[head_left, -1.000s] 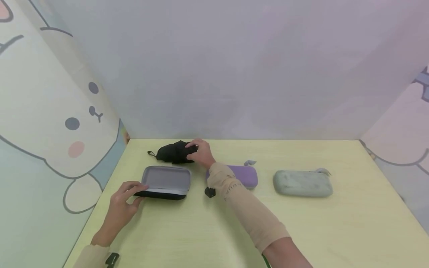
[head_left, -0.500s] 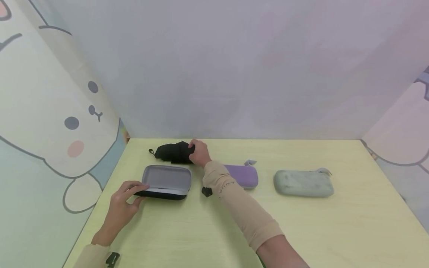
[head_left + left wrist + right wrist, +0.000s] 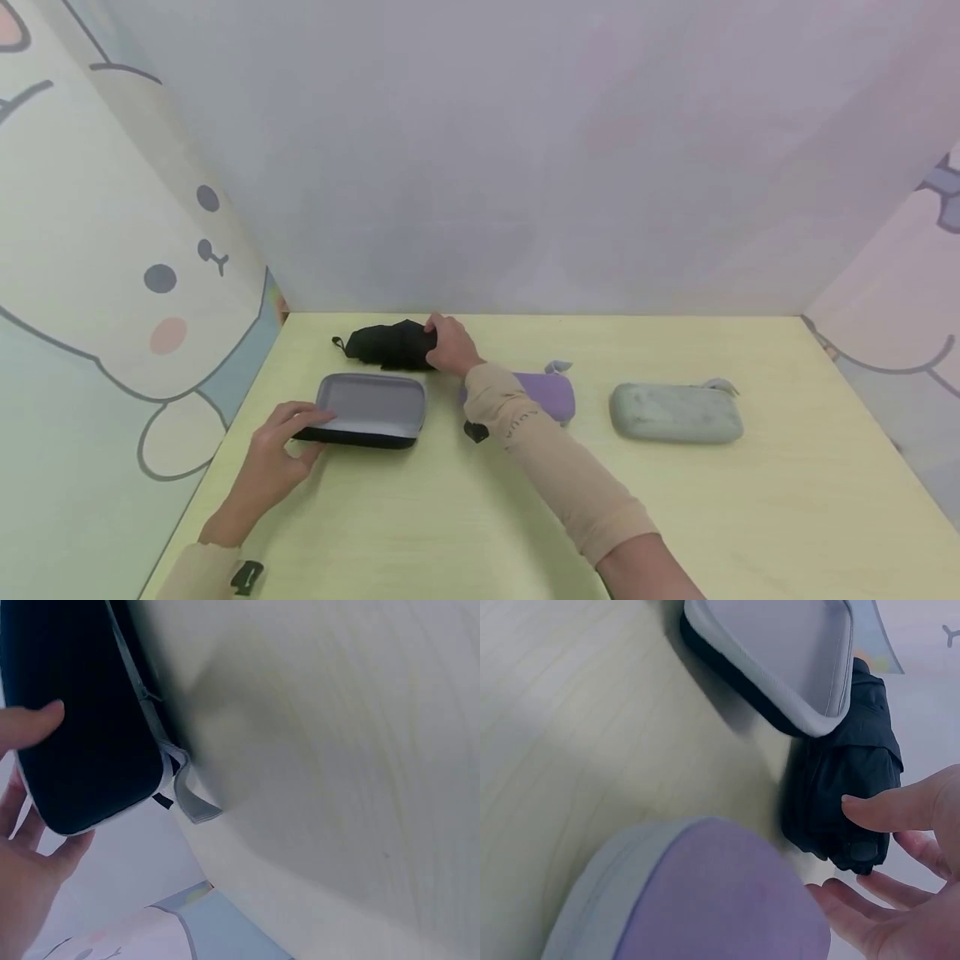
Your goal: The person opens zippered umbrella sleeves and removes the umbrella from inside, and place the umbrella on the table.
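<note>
My left hand [image 3: 276, 454] pinches the near left corner of an open zip case [image 3: 375, 400], black outside and grey inside. In the left wrist view, the thumb lies on the case's black outer face [image 3: 90, 757], with fingers at its far edge. Beyond the case lies a black folded umbrella [image 3: 393, 343] with a small wrist loop at its left end. My right hand [image 3: 453, 346] grips its right end; in the right wrist view, the thumb presses the umbrella's fabric [image 3: 847, 772] and the fingers bend around the end.
A purple zip case [image 3: 551, 396] lies partly under my right forearm. Farther right sits a grey-green zip case [image 3: 677, 412] with a fabric tab. The pale wooden table [image 3: 420, 517] meets a back wall [image 3: 525, 167] and patterned side walls.
My right hand has closed in on the umbrella's right end, its thumb and fingers drawing together there. The left hand and its case stay about where they were.
</note>
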`<move>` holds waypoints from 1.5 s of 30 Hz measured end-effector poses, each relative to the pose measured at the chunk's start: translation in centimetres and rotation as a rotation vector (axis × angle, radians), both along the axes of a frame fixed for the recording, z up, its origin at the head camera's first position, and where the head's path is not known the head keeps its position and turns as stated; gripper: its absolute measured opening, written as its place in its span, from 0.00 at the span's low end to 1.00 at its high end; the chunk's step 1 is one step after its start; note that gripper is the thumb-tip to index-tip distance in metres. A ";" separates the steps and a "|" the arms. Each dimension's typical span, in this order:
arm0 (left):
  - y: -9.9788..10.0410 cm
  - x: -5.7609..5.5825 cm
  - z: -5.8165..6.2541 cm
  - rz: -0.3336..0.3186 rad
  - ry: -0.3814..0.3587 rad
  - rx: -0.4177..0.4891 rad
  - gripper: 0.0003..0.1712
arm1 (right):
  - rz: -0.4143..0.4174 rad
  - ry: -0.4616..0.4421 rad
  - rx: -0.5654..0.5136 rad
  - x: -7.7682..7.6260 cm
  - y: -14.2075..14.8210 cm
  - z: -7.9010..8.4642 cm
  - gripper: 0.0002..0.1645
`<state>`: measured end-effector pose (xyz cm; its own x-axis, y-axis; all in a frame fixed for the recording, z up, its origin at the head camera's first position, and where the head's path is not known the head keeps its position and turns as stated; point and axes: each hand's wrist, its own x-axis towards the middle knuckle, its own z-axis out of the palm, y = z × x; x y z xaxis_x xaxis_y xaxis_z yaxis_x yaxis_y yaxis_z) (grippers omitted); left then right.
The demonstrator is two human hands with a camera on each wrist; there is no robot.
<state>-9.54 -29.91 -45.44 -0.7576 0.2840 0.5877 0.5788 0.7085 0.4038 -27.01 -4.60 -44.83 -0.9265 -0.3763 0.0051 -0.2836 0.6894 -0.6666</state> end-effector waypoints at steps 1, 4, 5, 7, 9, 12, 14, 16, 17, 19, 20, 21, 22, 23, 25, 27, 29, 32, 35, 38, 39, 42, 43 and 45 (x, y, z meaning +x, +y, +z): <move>0.0 0.0 0.0 -0.010 -0.009 -0.012 0.32 | 0.006 0.000 -0.001 0.0 0.3 0.0 0.25; 0.1 0.0 0.0 -0.027 -0.041 -0.050 0.34 | 0.019 0.014 -0.007 -0.2 1.3 0.0 0.26; 0.2 0.1 0.0 -0.033 -0.054 -0.053 0.35 | 0.022 0.019 -0.014 -0.2 1.6 0.1 0.27; 0.3 0.2 0.0 -0.043 -0.079 -0.057 0.36 | 0.028 0.026 -0.038 -0.2 2.4 0.4 0.28; 0.4 0.3 0.1 -0.042 -0.109 -0.063 0.37 | 0.032 0.034 -0.057 -0.2 3.1 0.9 0.28; 0.6 0.6 0.0 -0.044 -0.144 -0.080 0.37 | 0.047 0.039 -0.075 -0.1 4.2 1.5 0.28; 0.7 0.8 0.0 -0.041 -0.163 -0.101 0.37 | 0.058 0.036 -0.092 0.0 4.9 1.9 0.28; 0.8 0.9 -0.1 -0.036 -0.175 -0.121 0.36 | 0.066 0.032 -0.110 0.1 5.5 2.4 0.28; 0.8 1.0 -0.1 -0.034 -0.183 -0.130 0.36 | 0.069 0.030 -0.116 0.2 5.8 2.7 0.28; 0.9 1.1 -0.1 -0.029 -0.195 -0.152 0.37 | 0.073 0.032 -0.125 0.4 6.4 3.2 0.27; 1.0 1.1 0.0 -0.034 -0.199 -0.160 0.37 | 0.074 0.033 -0.125 0.5 6.7 3.4 0.27; 1.2 1.1 0.0 -0.041 -0.209 -0.165 0.37 | 0.079 0.035 -0.128 0.6 7.0 3.6 0.26; 1.3 1.1 0.1 -0.045 -0.222 -0.171 0.37 | 0.085 0.038 -0.130 0.8 7.2 3.9 0.26; 1.4 1.1 0.3 -0.048 -0.240 -0.178 0.37 | 0.092 0.040 -0.132 0.9 7.5 4.1 0.26; 1.8 1.2 0.6 -0.059 -0.278 -0.183 0.34 | 0.106 0.038 -0.139 1.2 7.9 4.5 0.26; 2.1 1.1 1.0 -0.066 -0.315 -0.178 0.31 | 0.123 0.042 -0.140 1.6 8.4 4.8 0.25; 2.5 1.0 1.3 -0.071 -0.324 -0.165 0.28 | 0.137 0.051 -0.134 2.0 8.9 5.0 0.24; 3.1 0.5 1.6 -0.093 -0.284 -0.108 0.25 | 0.155 0.079 -0.120 2.5 9.6 5.2 0.22; 3.8 0.0 1.9 -0.135 -0.238 -0.029 0.25 | 0.163 0.101 -0.124 2.8 10.5 5.3 0.21; 4.6 -0.6 2.2 -0.179 -0.229 0.038 0.26 | 0.161 0.107 -0.143 3.0 11.5 5.2 0.21; 5.0 -0.7 2.3 -0.188 -0.232 0.057 0.26 | 0.157 0.108 -0.150 3.1 11.9 5.2 0.20; 6.1 -1.3 2.4 -0.200 -0.246 0.105 0.27 | 0.141 0.115 -0.172 3.3 13.0 5.1 0.20; 6.4 -1.5 2.5 -0.205 -0.254 0.123 0.27 | 0.133 0.117 -0.181 3.4 13.3 5.1 0.20; 7.1 -1.8 2.5 -0.211 -0.252 0.153 0.28 | 0.120 0.123 -0.200 3.6 13.8 5.0 0.20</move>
<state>-11.38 -22.81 -42.94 -0.8185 0.3725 0.4373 0.5741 0.5047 0.6447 -23.41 9.22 -39.78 -0.8630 -0.4639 0.2000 -0.4428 0.5041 -0.7415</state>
